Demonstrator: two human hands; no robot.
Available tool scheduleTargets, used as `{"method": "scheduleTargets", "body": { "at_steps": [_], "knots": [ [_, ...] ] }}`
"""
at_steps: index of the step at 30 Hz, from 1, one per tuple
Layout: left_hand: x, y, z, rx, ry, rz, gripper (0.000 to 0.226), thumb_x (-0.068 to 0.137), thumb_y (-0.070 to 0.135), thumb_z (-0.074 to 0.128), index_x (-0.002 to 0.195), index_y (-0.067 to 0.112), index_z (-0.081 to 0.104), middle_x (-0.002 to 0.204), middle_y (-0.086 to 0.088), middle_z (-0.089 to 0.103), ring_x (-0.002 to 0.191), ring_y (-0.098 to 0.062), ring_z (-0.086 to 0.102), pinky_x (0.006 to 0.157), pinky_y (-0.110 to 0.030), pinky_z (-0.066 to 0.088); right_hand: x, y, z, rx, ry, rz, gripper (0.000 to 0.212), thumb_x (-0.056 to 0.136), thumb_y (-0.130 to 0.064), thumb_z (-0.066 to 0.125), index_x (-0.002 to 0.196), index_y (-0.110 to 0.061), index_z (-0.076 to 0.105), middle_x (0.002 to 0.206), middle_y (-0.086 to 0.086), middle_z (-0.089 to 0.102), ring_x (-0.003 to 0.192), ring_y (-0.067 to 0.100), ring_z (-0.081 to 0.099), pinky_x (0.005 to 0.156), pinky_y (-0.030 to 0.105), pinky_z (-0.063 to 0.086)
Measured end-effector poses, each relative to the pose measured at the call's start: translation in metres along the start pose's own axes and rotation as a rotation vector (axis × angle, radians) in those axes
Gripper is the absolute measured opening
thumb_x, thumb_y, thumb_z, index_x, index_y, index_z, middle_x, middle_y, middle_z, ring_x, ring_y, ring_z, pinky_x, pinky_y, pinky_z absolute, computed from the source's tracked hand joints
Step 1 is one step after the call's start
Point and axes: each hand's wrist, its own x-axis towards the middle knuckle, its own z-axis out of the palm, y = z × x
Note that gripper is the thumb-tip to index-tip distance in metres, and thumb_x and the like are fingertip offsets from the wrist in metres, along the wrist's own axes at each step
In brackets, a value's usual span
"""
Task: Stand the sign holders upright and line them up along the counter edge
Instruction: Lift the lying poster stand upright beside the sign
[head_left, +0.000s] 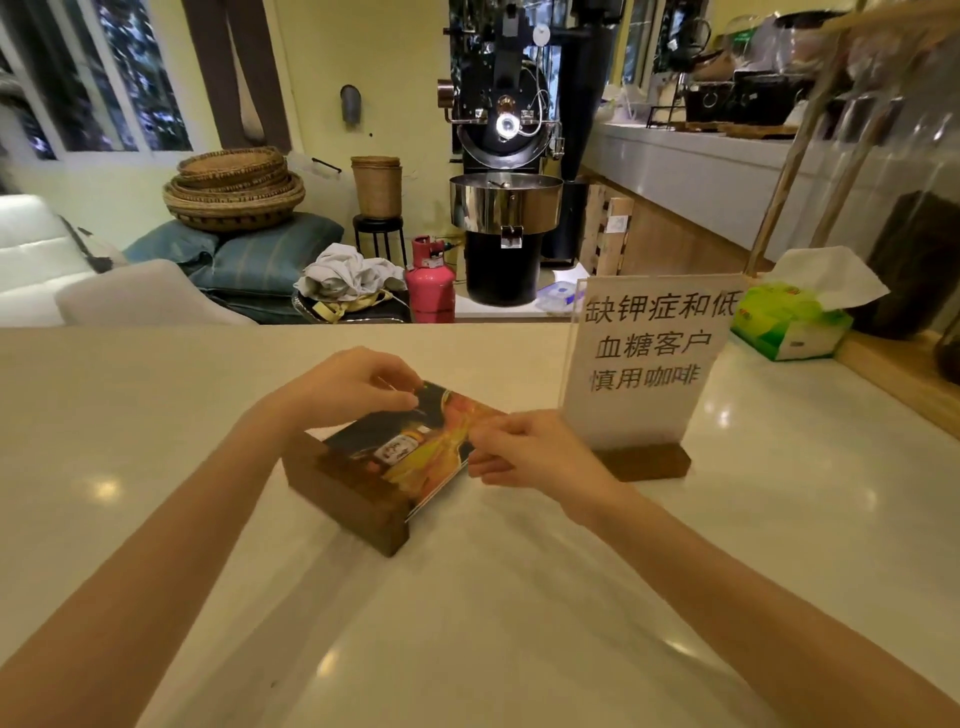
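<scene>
A sign holder with a colourful picture panel (415, 452) lies tipped over on the pale counter (156, 395), its dark wooden base (343, 493) pointing toward me. My left hand (353, 387) pinches the panel's far top corner. My right hand (524, 452) grips the panel's right edge. A second sign holder (649, 358), clear acrylic with white paper and black Chinese text, stands upright on its wooden base (644, 460) just right of my right hand, close to the counter's far edge.
A green tissue box (789, 322) sits at the far right by a wooden rack leg (779, 208). Beyond the counter edge are a black coffee roaster (504, 171), a pink gas cylinder (430, 280), stacked baskets (234, 189) and cushions.
</scene>
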Motion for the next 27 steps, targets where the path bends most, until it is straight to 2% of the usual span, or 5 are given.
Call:
{"method": "scheduleTargets", "body": {
  "at_steps": [5, 10, 14, 19, 27],
  "knots": [
    [0.005, -0.047, -0.004, -0.045, -0.062, -0.179, 0.036, 0.086, 0.025, 0.057, 0.121, 0.015, 0.055, 0.128, -0.009, 0.057, 0.108, -0.019, 0.050, 0.098, -0.036, 0.039, 0.011, 0.010, 0.019, 0.204, 0.076, 0.165, 0.027, 0.083, -0.017, 0.064, 0.098, 0.005, 0.063, 0.090, 0.022, 0.069, 0.072, 0.023, 0.067, 0.066, 0.025, 0.057],
    [0.009, -0.071, -0.008, -0.298, -0.115, -0.315, 0.037, 0.085, 0.016, 0.059, 0.121, 0.007, 0.055, 0.115, -0.012, 0.060, 0.101, -0.023, 0.056, 0.079, -0.027, 0.049, 0.018, 0.015, 0.021, 0.418, 0.039, 0.411, 0.013, 0.081, -0.009, 0.064, 0.082, 0.004, 0.061, 0.081, 0.022, 0.069, 0.073, 0.028, 0.070, 0.069, 0.034, 0.059],
    [0.015, -0.080, -0.007, -0.361, -0.163, -0.350, 0.033, 0.082, 0.013, 0.062, 0.114, 0.007, 0.062, 0.111, -0.010, 0.063, 0.109, -0.026, 0.056, 0.087, -0.031, 0.049, 0.020, 0.011, 0.029, 0.451, 0.043, 0.420, 0.014, 0.080, -0.004, 0.064, 0.089, 0.006, 0.063, 0.078, 0.019, 0.068, 0.061, 0.024, 0.069, 0.058, 0.031, 0.059],
    [0.021, -0.084, -0.003, -0.386, -0.149, -0.375, 0.033, 0.078, 0.011, 0.067, 0.111, 0.008, 0.065, 0.114, -0.009, 0.062, 0.113, -0.025, 0.055, 0.088, -0.033, 0.050, 0.024, 0.013, 0.041, 0.440, 0.056, 0.385, 0.031, 0.080, -0.003, 0.064, 0.109, 0.006, 0.058, 0.099, 0.022, 0.070, 0.076, 0.027, 0.070, 0.064, 0.032, 0.060],
    [0.018, -0.086, 0.002, -0.474, -0.144, -0.395, 0.027, 0.079, 0.013, 0.066, 0.105, 0.012, 0.067, 0.099, -0.005, 0.066, 0.084, -0.017, 0.063, 0.064, -0.024, 0.053, 0.025, 0.017, 0.045, 0.411, 0.100, 0.320, 0.007, 0.079, -0.001, 0.066, 0.082, 0.004, 0.062, 0.079, 0.015, 0.071, 0.064, 0.020, 0.071, 0.059, 0.029, 0.060]
  ]
}}
